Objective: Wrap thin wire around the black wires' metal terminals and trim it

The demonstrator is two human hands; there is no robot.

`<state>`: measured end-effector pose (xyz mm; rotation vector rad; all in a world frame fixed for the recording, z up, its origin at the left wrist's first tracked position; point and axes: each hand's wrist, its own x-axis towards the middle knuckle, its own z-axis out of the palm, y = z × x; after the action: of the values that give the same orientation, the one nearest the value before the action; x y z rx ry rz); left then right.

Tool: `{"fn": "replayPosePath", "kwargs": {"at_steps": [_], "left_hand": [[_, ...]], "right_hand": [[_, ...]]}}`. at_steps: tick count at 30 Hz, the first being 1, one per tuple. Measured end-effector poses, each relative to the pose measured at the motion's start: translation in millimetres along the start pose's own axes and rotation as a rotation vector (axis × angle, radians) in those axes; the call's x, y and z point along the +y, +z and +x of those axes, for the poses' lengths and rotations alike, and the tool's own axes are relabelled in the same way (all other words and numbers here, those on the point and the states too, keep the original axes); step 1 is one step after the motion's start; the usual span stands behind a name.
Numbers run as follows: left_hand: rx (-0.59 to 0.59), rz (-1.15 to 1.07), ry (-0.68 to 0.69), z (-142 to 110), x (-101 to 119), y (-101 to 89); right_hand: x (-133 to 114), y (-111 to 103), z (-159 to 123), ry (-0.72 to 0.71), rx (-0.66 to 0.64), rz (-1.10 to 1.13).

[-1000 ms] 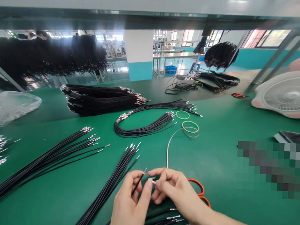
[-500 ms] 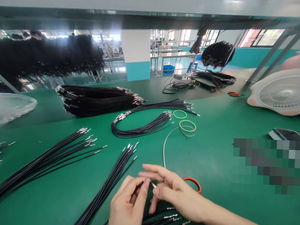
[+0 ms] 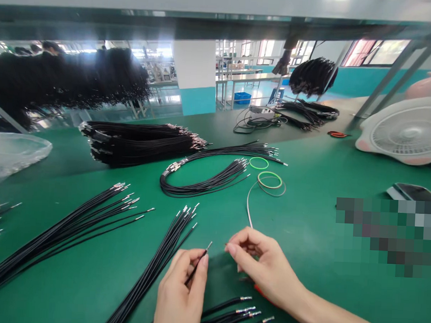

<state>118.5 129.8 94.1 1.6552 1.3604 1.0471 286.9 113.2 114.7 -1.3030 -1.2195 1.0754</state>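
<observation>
My left hand (image 3: pixel 181 286) is closed in a pinch around a black wire (image 3: pixel 195 270), whose bare metal tip points up past my thumb and forefinger. To its right, apart from that tip, my right hand (image 3: pixel 259 256) pinches a thin pale strand (image 3: pixel 249 213); a short end pokes out at the fingertips. The strand runs up the table to a loose coil by a green ring (image 3: pixel 269 180). Partly hidden beneath my right hand lies a red-handled tool (image 3: pixel 263 295), its kind unclear. Black wires with metal terminals (image 3: pixel 244 311) lie below, between the hands.
Bundles of black wires lie left of my hands (image 3: pixel 157 263) and farther left (image 3: pixel 73 226). A bent bundle (image 3: pixel 200 192) and a thick stack (image 3: pixel 137 146) lie beyond. A white fan (image 3: pixel 409 132) and a phone-like device (image 3: pixel 414 194) are at right. A shelf (image 3: pixel 222 2) spans overhead.
My hands have moved apart; the right one has drawn back from the wire tip and closed its fingers. The pale strand has shifted right. The red-handled tool is now more covered.
</observation>
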Motion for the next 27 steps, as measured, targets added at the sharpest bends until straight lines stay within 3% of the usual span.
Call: {"fn": "replayPosePath", "kwargs": {"at_steps": [4,6,8,13,19,23,27], "left_hand": [[-0.076,-0.008,0.008,4,-9,-3.6],[-0.078,-0.01,0.007,4,-12,-4.8],[-0.073,0.007,0.012,4,-13,-5.4],[-0.085,0.026,0.014,6,-12,-5.5],[-0.016,-0.009,-0.082,5,-18,-0.2],[0.053,-0.027,-0.064,3,-21,4.0],[0.01,-0.001,-0.045,3,-25,3.6]], "right_hand": [[3,6,-8,-0.243,-0.157,-0.154],[6,11,-9,-0.277,-0.21,-0.204],[8,13,-7,-0.28,-0.169,-0.215],[6,12,1,-0.066,0.078,-0.052],[9,27,-3,0.292,0.0,0.369],[11,35,-3,0.332,0.021,0.452],[11,36,-1,0.353,0.025,0.419]]}}
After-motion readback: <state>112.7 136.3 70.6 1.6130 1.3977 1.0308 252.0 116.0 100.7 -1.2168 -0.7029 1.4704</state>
